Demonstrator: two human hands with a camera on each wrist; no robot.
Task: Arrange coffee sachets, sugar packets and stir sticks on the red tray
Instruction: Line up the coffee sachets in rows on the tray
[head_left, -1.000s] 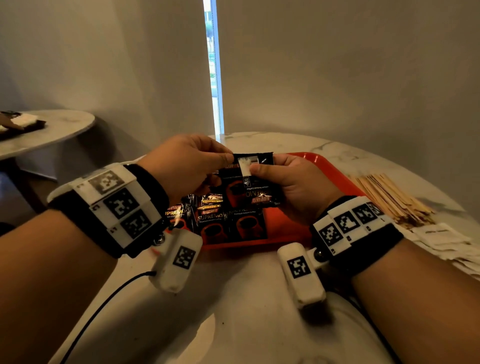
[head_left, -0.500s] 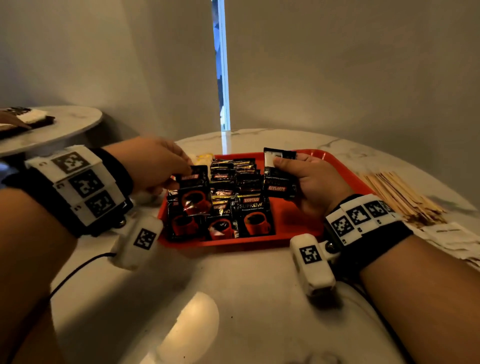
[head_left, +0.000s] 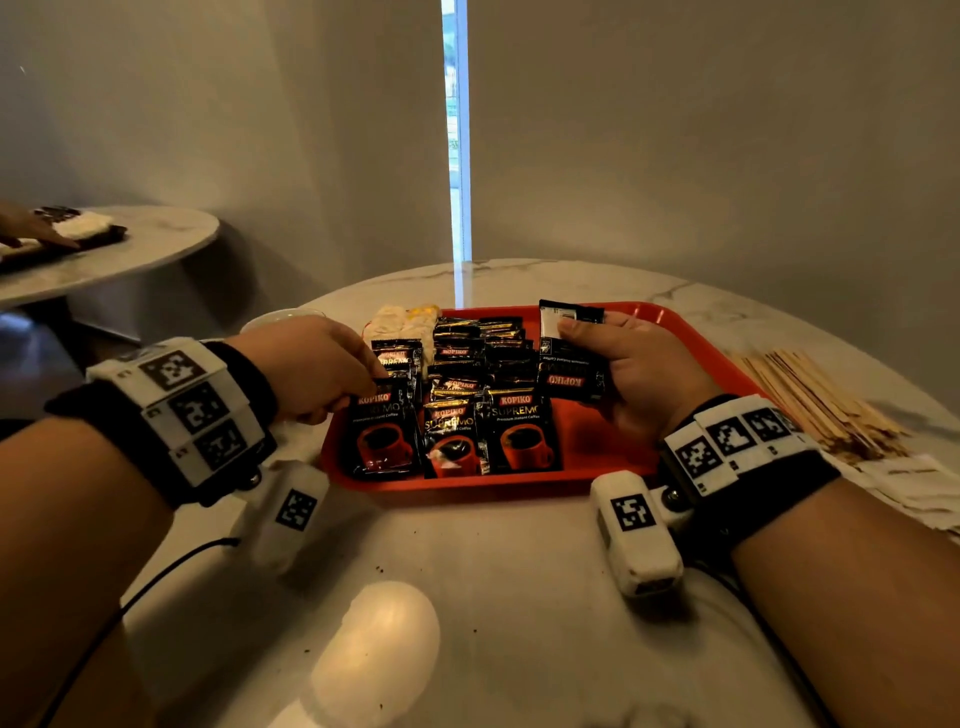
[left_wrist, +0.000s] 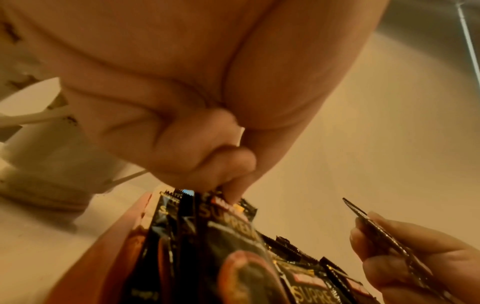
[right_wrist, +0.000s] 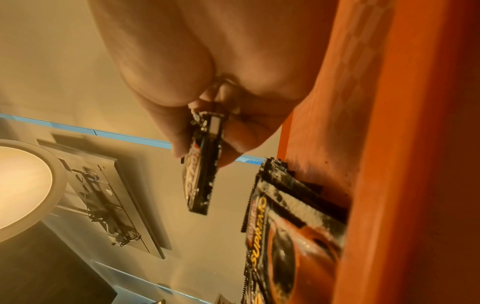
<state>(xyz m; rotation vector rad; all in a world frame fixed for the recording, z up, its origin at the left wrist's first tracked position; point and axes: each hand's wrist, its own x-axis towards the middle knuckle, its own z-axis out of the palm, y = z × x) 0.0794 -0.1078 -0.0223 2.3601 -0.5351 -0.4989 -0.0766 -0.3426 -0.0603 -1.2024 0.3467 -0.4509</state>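
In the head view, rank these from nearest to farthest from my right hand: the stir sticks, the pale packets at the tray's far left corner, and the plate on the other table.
From the right hand:
1. Stir sticks, piled on the table just right of it.
2. Pale packets, across the red tray at its far left corner.
3. Plate, on the separate table far left.

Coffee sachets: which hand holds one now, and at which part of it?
The right hand holds a small stack of sachets by its side edge. The left hand pinches the top edge of the left front sachet.
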